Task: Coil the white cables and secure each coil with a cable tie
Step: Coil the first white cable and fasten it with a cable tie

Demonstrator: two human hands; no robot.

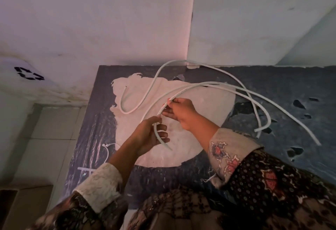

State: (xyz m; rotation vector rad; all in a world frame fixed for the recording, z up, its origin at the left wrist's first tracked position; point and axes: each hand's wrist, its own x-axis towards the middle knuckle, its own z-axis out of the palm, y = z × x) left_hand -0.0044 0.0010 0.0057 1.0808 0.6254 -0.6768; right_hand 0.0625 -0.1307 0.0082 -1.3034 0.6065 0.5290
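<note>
Several white cables lie in loose curves over a dark table with a worn pale patch. My left hand grips the near ends of a bunch of them; a short tail curves out below my fingers. Just beyond, my right hand pinches the same strands. From there they arch right, and their far ends rest near the table's right side. Another white cable snakes in an S across the pale patch, apart from both hands. White cable ties lie on the table's left part, beside my left forearm.
The table stands in a corner of white walls. A white bin lid with a recycling mark is at the left. Below it are pale floor tiles and a cardboard box.
</note>
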